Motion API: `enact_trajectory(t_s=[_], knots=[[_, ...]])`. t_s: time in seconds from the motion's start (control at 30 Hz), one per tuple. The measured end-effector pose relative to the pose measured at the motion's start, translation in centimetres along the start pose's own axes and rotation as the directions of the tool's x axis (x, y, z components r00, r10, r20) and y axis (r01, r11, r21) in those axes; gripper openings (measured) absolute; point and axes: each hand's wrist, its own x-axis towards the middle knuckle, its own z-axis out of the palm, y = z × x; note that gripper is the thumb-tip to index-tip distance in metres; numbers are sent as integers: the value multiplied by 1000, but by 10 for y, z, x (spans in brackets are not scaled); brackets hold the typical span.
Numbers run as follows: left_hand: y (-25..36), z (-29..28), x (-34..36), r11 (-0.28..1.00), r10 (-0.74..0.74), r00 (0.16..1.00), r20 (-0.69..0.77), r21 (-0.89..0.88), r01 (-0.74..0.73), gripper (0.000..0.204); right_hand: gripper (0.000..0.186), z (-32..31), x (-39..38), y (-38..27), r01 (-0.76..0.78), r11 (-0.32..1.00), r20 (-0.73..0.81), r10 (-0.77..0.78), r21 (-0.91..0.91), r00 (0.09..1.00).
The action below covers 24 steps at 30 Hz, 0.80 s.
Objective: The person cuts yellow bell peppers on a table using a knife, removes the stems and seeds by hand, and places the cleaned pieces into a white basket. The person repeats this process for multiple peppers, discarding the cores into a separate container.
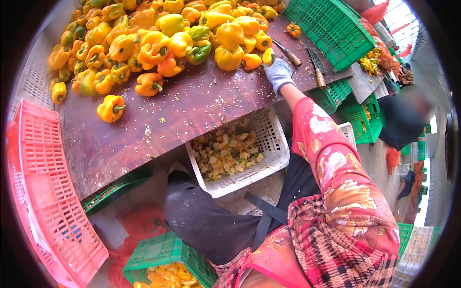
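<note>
My right hand [279,75], in a grey-blue knit glove, reaches over the purple-brown tabletop [192,108] near its right end. Its fingers are closed at the lower end of a yellow bell pepper [267,56], mostly hidden behind the glove. Just beyond lies a knife [288,54] with a wooden handle; a second knife [316,67] rests to its right. A large heap of yellow and orange bell peppers [154,48], a few greenish, covers the far side. A single yellow pepper [111,109] sits apart at the near left. My left hand is out of view.
Below the table edge, a white crate [273,165] holds pepper cores. A pink crate [45,168] stands left; a green crate [153,247] of yellow peppers is low in front. Another green crate [331,31] lies tipped at the table's far right. A person in dark clothing [401,117] is at right.
</note>
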Motion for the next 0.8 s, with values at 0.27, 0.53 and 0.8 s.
enact_trajectory(t_s=[0.27, 0.53, 0.8], knots=[[116, -17, -90, 996, 62, 998, -16, -64, -63, 46, 46, -7, 5, 54, -466, -85, 437, -235, 881, 868], [399, 157, -226, 707, 590, 442, 675, -697, 121, 44, 42, -80, -120, 95, -62, -151, -49, -633, 987, 773], [419, 259, -317, 710, 470, 297, 831, -556, 433, 29, 31, -85, -144, 81, -727, -78, 587, -535, 682, 608]])
